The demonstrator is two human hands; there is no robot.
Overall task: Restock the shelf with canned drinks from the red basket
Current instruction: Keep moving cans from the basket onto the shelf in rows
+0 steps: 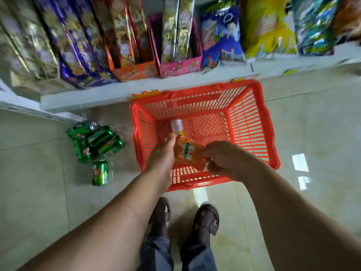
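Red basket (252,122) sits on the floor (312,122), far rim right against the bottom shelf (101,96) edge. Both hands over the basket's near half, holding one orange can (190,155) between them. The can lies tilted, green lettering on its side, top end toward the right hand (226,159), other end toward the left hand (163,155). Left hand fingers curled around the can's far-left end; right hand fingers wrapped over the near-right end. Can is above the basket floor, not resting on it as far as can be told. A second can or small bottle with a pale top (176,125) lies in the basket's far-left part, just beyond the left hand; too blurred to name exactly.

Green cans (99,140) in a loose heap on the floor left of the basket, beside the shelf corner, lying on their sides and touching. One more green can (100,173) apart from the heap, nearer the person.

Shelf carries snack packs: purple (78,45), orange box (134,71), pink box (181,67), blue bag (220,36), yellow bag (269,26). Two sandalled feet (207,220) at the basket's near edge.
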